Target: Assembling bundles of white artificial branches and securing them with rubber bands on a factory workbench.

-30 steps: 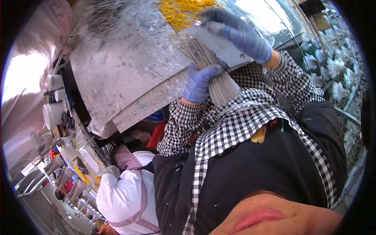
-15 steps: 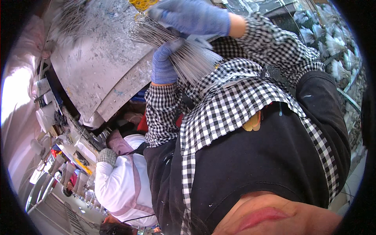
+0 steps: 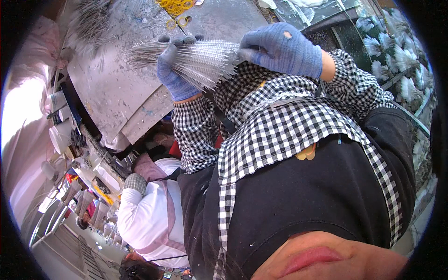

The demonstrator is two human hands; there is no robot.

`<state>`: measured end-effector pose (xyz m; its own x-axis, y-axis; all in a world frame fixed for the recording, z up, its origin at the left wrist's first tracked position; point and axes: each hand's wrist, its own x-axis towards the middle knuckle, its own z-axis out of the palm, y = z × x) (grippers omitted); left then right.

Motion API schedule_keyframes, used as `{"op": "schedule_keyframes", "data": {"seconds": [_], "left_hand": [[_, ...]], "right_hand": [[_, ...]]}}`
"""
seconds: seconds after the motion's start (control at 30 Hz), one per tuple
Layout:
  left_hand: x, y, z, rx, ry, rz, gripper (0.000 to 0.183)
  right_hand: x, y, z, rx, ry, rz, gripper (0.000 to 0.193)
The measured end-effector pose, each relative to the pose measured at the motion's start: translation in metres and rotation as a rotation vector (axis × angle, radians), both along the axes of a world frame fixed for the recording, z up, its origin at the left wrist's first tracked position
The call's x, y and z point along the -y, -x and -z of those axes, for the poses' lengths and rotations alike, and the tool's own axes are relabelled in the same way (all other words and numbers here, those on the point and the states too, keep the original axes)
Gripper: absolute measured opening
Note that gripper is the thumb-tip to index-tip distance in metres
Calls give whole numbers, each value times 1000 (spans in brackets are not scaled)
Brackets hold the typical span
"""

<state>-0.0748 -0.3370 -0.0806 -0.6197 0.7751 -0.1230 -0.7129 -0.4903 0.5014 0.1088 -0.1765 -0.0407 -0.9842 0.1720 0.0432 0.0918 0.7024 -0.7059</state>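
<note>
My left hand [image 3: 176, 70], in a blue-grey knit glove, is closed round a fanned bundle of thin tube brushes [image 3: 210, 58]. Their bare wire ends point left and the pale bristle ends point right. Dark fingertips of the glove show beyond the bundle's far side. At the bristle ends, my right hand [image 3: 284, 51], gloved alike with a small hole in the fabric, has its fingers curled in a pinch against the outermost tips. How many brushes lie in that pinch is hidden.
Yellow rings [image 3: 176, 6] lie at the worktable's [image 3: 107, 70] far edge. A heap of thin wires [image 3: 93, 18] sits at the far left. White bristle tufts [image 3: 403, 58] stand on the right. A person in a white top [image 3: 149, 214] is at lower left.
The bundle has turned from slanting to nearly level and moved slightly left. My right hand has left the wire-loop ends and come toward me, to the bristle ends.
</note>
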Motion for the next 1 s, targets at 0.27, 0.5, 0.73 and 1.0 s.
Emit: {"op": "schedule_keyframes", "data": {"seconds": [0.27, 0.5, 0.73, 1.0], "left_hand": [[-7, -9, 4, -193, -29, -83, 25], [-5, -11, -1, -92, -112, -97, 25], [16, 15, -1, -21, -91, -222, 27], [43, 66, -29, -447, 273, -365, 24]], "right_hand": [[23, 8, 30, -40, 406, 259, 25], [15, 8, 36, 19, 781, 203, 28], [-3, -14, 31, 39, 713, 213, 36], [-75, -55, -17, 67, 510, 226, 31]]}}
